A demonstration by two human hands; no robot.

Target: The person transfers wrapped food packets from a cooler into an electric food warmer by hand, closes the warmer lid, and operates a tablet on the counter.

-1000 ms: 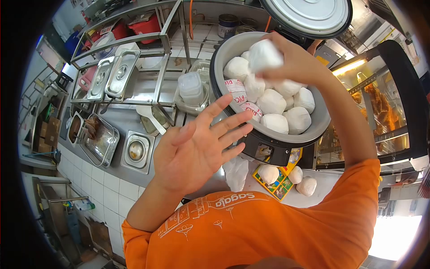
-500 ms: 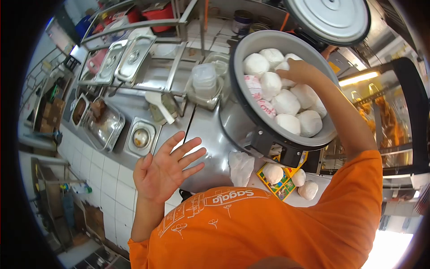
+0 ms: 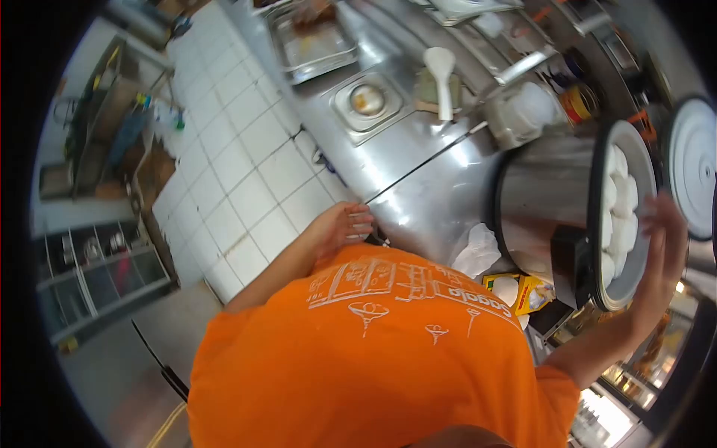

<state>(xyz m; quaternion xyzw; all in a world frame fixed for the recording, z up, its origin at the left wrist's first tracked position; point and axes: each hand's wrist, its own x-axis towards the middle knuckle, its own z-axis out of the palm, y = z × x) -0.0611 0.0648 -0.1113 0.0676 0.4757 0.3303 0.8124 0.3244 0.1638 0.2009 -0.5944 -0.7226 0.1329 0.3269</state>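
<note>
A big steel rice cooker stands on the counter to my right, its grey pot full of round white wrapped bundles. My right hand is at the pot's near right rim, blurred by motion, fingers apart and holding nothing I can see. The cooker's grey lid stands raised behind it. My left hand hangs at the counter's front edge with its fingers loosely stretched out and nothing in them. Between me and the cooker lie a crumpled white plastic bag and a yellow printed sheet with a white bundle on it.
On the steel counter are a white rice paddle, a small steel pan, a larger steel tray and a clear plastic tub. A glass display case stands at the lower right. White floor tiles lie to the left.
My view has swung left. My right hand has come out from among the bundles to the pot's rim. My left hand has dropped from its raised, spread pose to the counter edge.
</note>
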